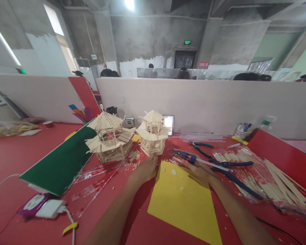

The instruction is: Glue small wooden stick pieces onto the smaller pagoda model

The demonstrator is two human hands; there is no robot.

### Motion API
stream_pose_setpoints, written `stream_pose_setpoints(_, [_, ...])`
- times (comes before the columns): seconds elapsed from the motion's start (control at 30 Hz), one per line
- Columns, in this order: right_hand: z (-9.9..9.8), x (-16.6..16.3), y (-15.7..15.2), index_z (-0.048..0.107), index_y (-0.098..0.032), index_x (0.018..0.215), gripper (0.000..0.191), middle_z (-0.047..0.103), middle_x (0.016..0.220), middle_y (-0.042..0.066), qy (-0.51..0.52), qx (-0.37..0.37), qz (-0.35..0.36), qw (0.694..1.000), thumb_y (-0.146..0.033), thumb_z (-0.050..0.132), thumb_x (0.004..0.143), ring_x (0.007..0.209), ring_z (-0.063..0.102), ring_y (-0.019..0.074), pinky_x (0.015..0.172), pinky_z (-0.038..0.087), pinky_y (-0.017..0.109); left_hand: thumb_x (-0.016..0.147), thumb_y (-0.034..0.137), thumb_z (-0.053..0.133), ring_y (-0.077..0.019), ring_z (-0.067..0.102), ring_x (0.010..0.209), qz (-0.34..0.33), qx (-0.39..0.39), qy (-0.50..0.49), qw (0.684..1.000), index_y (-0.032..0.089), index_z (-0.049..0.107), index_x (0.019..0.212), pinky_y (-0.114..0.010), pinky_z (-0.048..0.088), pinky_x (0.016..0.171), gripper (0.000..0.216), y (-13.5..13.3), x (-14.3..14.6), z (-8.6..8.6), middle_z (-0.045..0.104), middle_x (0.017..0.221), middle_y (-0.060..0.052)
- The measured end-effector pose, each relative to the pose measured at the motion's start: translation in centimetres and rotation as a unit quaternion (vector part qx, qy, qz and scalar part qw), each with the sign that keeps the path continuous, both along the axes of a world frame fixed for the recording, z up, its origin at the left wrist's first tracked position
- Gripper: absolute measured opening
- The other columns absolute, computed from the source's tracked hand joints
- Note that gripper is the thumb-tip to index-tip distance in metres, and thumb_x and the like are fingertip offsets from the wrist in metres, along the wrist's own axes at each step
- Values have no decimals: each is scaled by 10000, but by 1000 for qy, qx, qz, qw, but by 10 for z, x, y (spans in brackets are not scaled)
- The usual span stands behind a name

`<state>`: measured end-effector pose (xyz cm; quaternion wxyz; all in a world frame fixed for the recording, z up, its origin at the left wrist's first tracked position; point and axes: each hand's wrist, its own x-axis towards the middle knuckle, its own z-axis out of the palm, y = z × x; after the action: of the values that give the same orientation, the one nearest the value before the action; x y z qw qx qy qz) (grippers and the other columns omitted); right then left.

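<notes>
Two pavilion models built of pale wooden sticks stand side by side: a larger one [109,136] and a narrower one [153,132]. My left hand [146,168] is closed at the foot of the narrower model, its fingertips turned away; whatever they pinch is hidden. In my right hand [200,170] is a blue hot glue gun [185,155], its nozzle pointing left toward that model. A long translucent glue stick [213,164] sticks out of its back above my wrist. Below both hands, a yellow sheet [183,204] carries a few short stick pieces [174,172].
Blue-handled cutters [234,177] and green-handled pliers [201,146] lie right, beside bagged wooden sticks [255,173]. Left are a green board [58,160], plastic wrap [91,190] and a power socket with a white plug [51,208]. A white partition [206,105] closes the back.
</notes>
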<state>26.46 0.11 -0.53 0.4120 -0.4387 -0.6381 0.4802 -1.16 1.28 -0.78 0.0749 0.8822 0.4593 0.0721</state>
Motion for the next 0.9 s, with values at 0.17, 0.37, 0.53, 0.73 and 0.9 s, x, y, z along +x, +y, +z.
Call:
stream_pose_setpoints(0.17, [5, -3, 0, 688, -367, 1088, 331, 744, 1052, 25, 2, -20, -2, 1000, -570, 624, 835, 1118, 630, 304, 940, 470, 539, 759, 22, 413, -241, 522, 1202, -15, -3, -1, 1000, 175, 433, 1181, -361, 451, 992, 449, 1, -7, 2, 471, 1371, -137])
stream_pose_setpoints(0.37, [6, -3, -3, 690, -385, 1099, 335, 734, 1101, 17, 10, -27, 5, 1000, -559, 646, 816, 1152, 614, 309, 949, 470, 541, 783, 36, 419, -220, 630, 951, 12, -21, 3, 1000, 185, 425, 1150, -368, 489, 843, 397, -6, -8, -5, 419, 1412, -144])
stream_pose_setpoints(0.53, [1, 0, -3, 666, -398, 1140, 351, 729, 1103, 20, 15, -44, 13, 999, -563, 629, 833, 1095, 645, 296, 910, 494, 527, 790, 49, 420, -231, 625, 994, 11, -24, 7, 1000, 184, 433, 1124, -382, 486, 873, 361, -4, -6, -4, 384, 1453, -152])
stream_pose_setpoints(0.73, [-1, 1, 0, 666, -372, 1151, 367, 736, 1051, 26, -5, -45, 29, 999, -565, 604, 845, 1045, 666, 283, 833, 539, 459, 731, -1, 426, -250, 519, 1230, -7, -36, -18, 999, 188, 376, 1262, -381, 425, 1008, 565, -2, -14, 4, 416, 1432, -141])
stream_pose_setpoints(0.9, [-6, -1, -2, 667, -372, 1150, 384, 719, 1114, 32, -10, -39, 13, 999, -582, 613, 832, 1080, 650, 294, 826, 545, 435, 728, 6, 438, -256, 558, 1168, 2, -45, -18, 999, 193, 382, 1242, -387, 439, 972, 550, -4, -13, 4, 412, 1429, -143])
